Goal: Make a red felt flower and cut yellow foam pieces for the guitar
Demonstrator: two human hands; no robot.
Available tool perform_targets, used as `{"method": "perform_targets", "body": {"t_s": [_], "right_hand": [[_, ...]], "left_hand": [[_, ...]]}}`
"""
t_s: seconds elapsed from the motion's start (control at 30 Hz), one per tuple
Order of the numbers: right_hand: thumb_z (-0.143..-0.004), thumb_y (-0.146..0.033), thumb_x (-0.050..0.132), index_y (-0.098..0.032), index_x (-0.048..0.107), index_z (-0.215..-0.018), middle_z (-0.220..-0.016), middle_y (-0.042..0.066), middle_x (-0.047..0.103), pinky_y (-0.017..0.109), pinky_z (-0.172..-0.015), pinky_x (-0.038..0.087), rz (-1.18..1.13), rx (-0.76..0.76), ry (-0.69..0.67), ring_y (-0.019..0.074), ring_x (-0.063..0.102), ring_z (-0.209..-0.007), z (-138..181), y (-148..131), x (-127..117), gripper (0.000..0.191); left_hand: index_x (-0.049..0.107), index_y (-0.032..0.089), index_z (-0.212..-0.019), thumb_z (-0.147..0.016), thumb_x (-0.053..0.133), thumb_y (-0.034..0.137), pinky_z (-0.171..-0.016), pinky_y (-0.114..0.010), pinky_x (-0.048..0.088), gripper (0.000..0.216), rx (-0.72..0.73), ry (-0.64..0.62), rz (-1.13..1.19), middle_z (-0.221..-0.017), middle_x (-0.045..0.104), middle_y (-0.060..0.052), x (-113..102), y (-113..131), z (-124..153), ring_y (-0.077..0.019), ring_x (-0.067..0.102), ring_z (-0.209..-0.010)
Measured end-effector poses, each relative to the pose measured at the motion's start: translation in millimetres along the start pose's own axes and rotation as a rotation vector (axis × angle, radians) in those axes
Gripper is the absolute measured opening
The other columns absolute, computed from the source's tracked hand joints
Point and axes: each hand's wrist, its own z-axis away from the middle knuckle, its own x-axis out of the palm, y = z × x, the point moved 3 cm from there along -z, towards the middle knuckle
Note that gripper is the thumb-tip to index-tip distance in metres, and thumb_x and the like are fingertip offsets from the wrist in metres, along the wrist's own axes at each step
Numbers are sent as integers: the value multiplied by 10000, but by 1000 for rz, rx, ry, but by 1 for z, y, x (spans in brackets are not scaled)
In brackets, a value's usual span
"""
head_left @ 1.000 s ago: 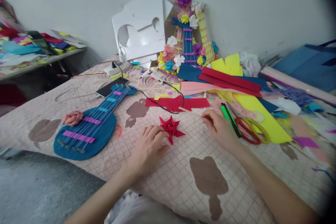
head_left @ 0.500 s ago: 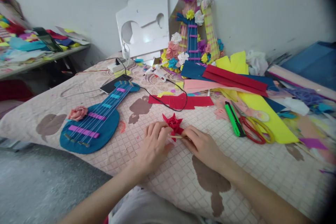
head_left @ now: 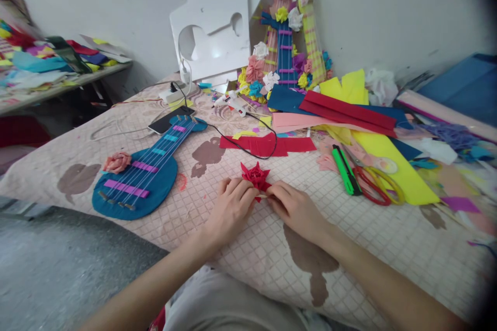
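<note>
A red paper flower (head_left: 255, 176) lies on the patterned cloth in front of me. My left hand (head_left: 232, 208) curls round its near left side, fingers closed against it. My right hand (head_left: 295, 208) pinches a thin wooden stick (head_left: 262, 196) whose tip pokes into the flower's base between both hands. A blue felt guitar (head_left: 138, 177) with pink bars and a pink rose lies to the left.
A green utility knife (head_left: 344, 167) and red-and-yellow scissors (head_left: 373, 186) lie to the right. Red felt strips (head_left: 267, 145), a black cord, a glue gun (head_left: 232, 101), a phone (head_left: 171, 120), stacked coloured sheets and decorated guitars stand behind. The cloth's near edge drops to a grey floor.
My right hand came left from beside the knife, bringing the stick to the flower. The left hand stayed on the flower; both hands now meet at it.
</note>
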Motion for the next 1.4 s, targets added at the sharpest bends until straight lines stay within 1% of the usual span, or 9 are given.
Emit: {"method": "perform_targets", "body": {"t_s": [0.13, 0.3, 0.43, 0.6, 0.73, 0.83, 1.03, 1.2, 1.4], "right_hand": [[-936, -179, 413, -226, 506, -993, -938, 62, 600, 342, -730, 502, 21, -4, 7, 206, 599, -853, 0, 0, 2, 119], [-916, -160, 437, -226, 515, -1020, -981, 71, 608, 338, -732, 506, 65, -11, 27, 212, 606, -885, 0, -1, 2, 145], [-901, -204, 504, -216, 519, -1058, -1046, 89, 612, 335, -699, 510, 170, -38, 49, 222, 609, -900, -3, -6, 3, 158], [-906, -248, 520, -176, 554, -967, -966, 90, 619, 318, -634, 492, 313, -67, 77, 217, 605, -826, -8, -12, 8, 101], [-920, -205, 488, -172, 570, -921, -917, 77, 618, 297, -626, 471, 367, -93, 83, 198, 596, -798, -8, -13, 11, 89], [-928, -173, 466, -174, 581, -918, -908, 70, 622, 295, -651, 470, 364, -113, 84, 191, 591, -800, -6, -12, 12, 115], [-941, -205, 461, -165, 587, -972, -933, 83, 636, 297, -683, 482, 289, -118, 132, 192, 594, -825, -3, -10, 11, 135], [-944, -197, 457, -175, 590, -942, -920, 74, 635, 294, -684, 482, 265, -115, 107, 190, 593, -825, -2, -9, 12, 135], [-954, -235, 451, -176, 587, -922, -903, 68, 634, 295, -690, 484, 235, -101, 108, 187, 592, -822, -4, -10, 12, 152]], "left_hand": [[566, 198, -997, -912, 505, 196, -879, -406, 334, 104, -7, 7, -23, -1017, 644, -44, -1, 2, 0, -217, 521, -972], [578, 196, -964, -929, 470, 192, -868, -404, 324, 113, -28, 19, -43, -947, 649, -40, 0, 1, 0, -206, 529, -919], [587, 195, -928, -924, 471, 187, -842, -397, 332, 117, -31, 42, -26, -915, 646, -39, 1, 0, 1, -207, 528, -889], [597, 190, -912, -911, 490, 184, -818, -390, 343, 107, -30, 68, -9, -887, 644, -41, 2, -1, 2, -206, 525, -866], [602, 198, -931, -887, 534, 181, -822, -392, 340, 82, -33, 74, -10, -915, 647, -46, 1, -2, 3, -212, 527, -890], [599, 195, -904, -898, 522, 192, -821, -394, 338, 77, -29, 66, -30, -892, 648, -41, 1, -1, 3, -208, 526, -873], [601, 196, -892, -909, 510, 210, -807, -392, 336, 94, -34, 38, -39, -886, 649, -37, -1, -1, 3, -207, 517, -857], [601, 197, -920, -894, 551, 240, -820, -401, 340, 71, -50, 14, -24, -928, 651, -34, 0, -2, 3, -217, 522, -891], [604, 203, -919, -922, 496, 224, -798, -381, 355, 110, -99, -40, 30, -922, 642, -34, 0, -5, 8, -212, 521, -895]]}}
